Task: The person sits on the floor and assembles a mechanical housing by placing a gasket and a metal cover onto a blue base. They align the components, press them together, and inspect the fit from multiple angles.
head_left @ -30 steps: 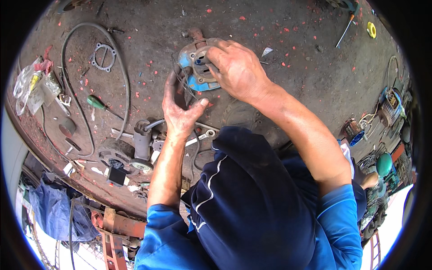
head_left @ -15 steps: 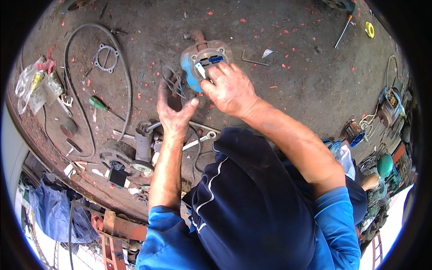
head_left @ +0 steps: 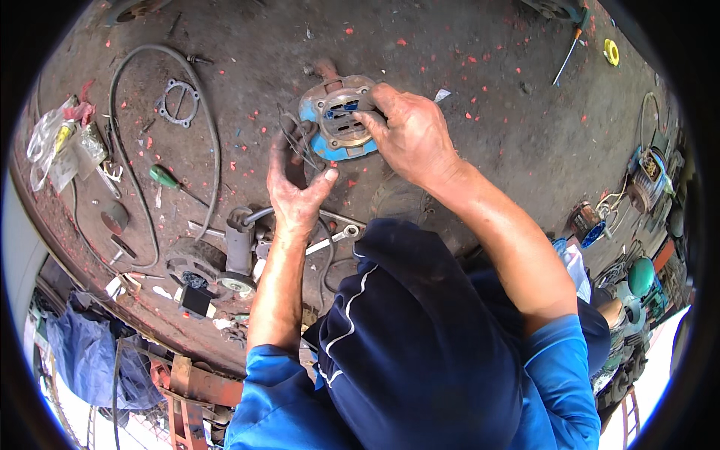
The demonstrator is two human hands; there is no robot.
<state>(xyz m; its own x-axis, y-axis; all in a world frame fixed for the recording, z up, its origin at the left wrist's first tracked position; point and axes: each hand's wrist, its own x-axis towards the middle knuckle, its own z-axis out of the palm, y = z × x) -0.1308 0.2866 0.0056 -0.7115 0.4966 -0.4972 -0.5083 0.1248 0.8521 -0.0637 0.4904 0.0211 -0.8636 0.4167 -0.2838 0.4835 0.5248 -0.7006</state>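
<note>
Well, at the far left of the metal casing (head_left: pixel 341 152), a plastic bag (head_left: pixel 49 146) is lying well apart, and a green-handled screwdriver (head_left: pixel 163 176), a flat metal ring (head_left: pixel 178 103) and a looped cable (head_left: pixel 218 154) are resting between the two. Just left of the casing, the left hand (head_left: pixel 292 187) is curving round, its thumb standing away from its bent fingers. A loop of thin wire (head_left: pixel 300 142) is hanging at those fingers; whether they are gripping it, or touching the casing, I cannot tell.

The casing itself is lying on the ground between the hands, its long axis running away from the person, with the pipe stub (head_left: pixel 326 71) pointing away and leaning slightly left. On its top, a slotted plate (head_left: pixel 346 126) is facing up. The right hand (head_left: pixel 412 139) is the nearer one: coming over the casing's right side, its thumb and fingers are meeting the plate's right edge, though I cannot tell whether they are pinching anything. The hands are staying apart, with the plate between them. Right of the casing, a pale scrap (head_left: pixel 442 95) is lying near; well beyond, an orange-handled screwdriver (head_left: pixel 577 34) and a yellow roll (head_left: pixel 616 52) are resting.
</note>
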